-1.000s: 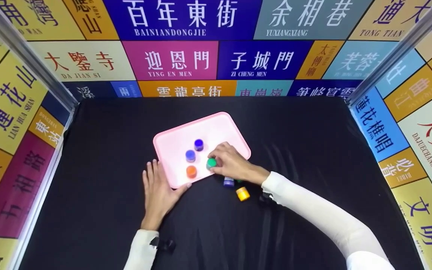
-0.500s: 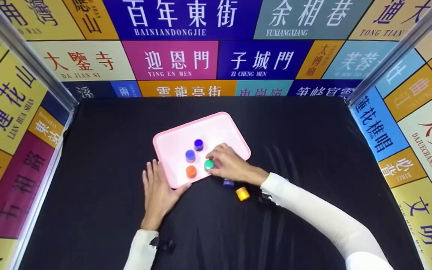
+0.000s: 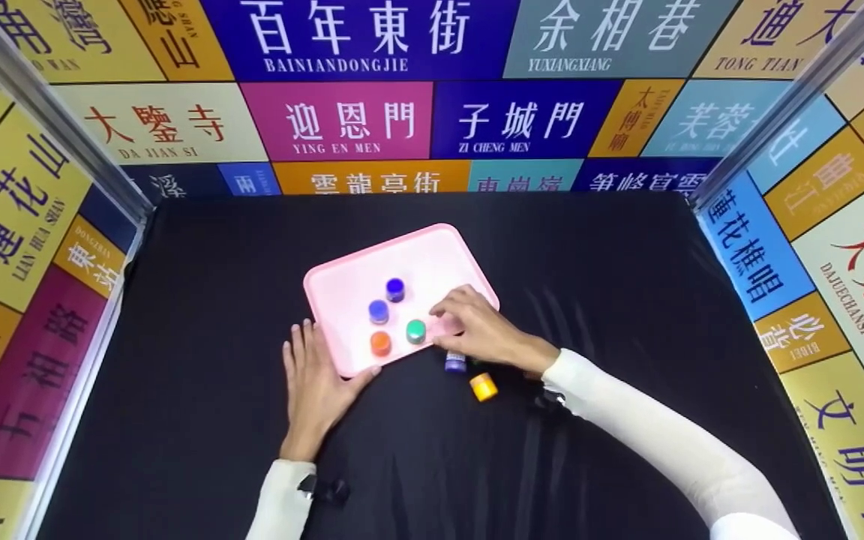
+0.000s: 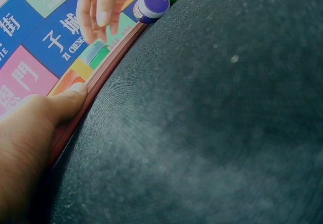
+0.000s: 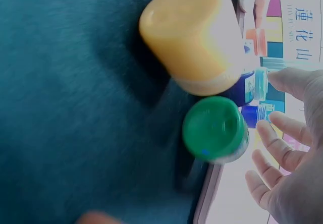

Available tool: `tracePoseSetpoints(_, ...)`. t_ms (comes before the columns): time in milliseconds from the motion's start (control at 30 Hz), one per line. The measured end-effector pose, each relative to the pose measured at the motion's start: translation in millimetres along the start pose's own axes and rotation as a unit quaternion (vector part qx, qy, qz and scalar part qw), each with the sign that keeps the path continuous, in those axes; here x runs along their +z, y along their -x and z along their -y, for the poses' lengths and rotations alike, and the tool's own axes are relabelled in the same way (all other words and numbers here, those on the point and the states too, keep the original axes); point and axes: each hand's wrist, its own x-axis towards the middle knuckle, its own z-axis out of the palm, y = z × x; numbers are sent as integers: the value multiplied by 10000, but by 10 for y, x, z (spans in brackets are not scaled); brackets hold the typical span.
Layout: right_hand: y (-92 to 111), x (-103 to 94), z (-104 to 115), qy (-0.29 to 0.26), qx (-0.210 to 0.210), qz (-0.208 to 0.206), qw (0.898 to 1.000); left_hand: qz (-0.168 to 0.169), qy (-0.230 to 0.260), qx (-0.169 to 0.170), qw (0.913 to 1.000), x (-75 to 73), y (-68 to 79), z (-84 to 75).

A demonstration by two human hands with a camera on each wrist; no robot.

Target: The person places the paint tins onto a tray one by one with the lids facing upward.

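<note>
On the pink tray (image 3: pixel 349 274) stand several small paint jars: one green-lidded (image 3: pixel 416 331), an orange one (image 3: pixel 380 343), a light purple one (image 3: pixel 378 310) and a dark blue one (image 3: pixel 395 289). My right hand (image 3: pixel 486 330) hovers just right of the green-lidded jar, fingers parted from it and holding nothing. In the right wrist view a gap shows between thumb and fingers of that hand (image 5: pixel 298 138). My left hand (image 3: pixel 319 382) rests against the tray's near left corner, fingers straight along the side and thumb on the near rim.
In front of the tray, on black cloth (image 3: pixel 199 300), lie a yellow jar (image 3: pixel 484 387) and a purple-lidded jar (image 3: pixel 455 362). Another green-lidded jar (image 5: pixel 214 128) stands beside them, mostly hidden under my right hand in the head view. Sign-printed panels (image 3: pixel 338 120) enclose the table.
My right hand set the green-lidded jar down on the tray beside the orange one, let go, and drew back to the right. The left hand stayed at the corner.
</note>
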Motion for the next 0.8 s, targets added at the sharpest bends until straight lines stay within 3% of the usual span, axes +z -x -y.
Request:
tracePoseSetpoints(367, 234, -141, -55, -42, 273, 11, 9996, -2, -45, 8, 10000, -7, 3, 4)
tracePoseSetpoints(800, 491, -93, -72, -211, 330, -102, 9992, 7, -20, 2, 10000, 2, 2, -13)
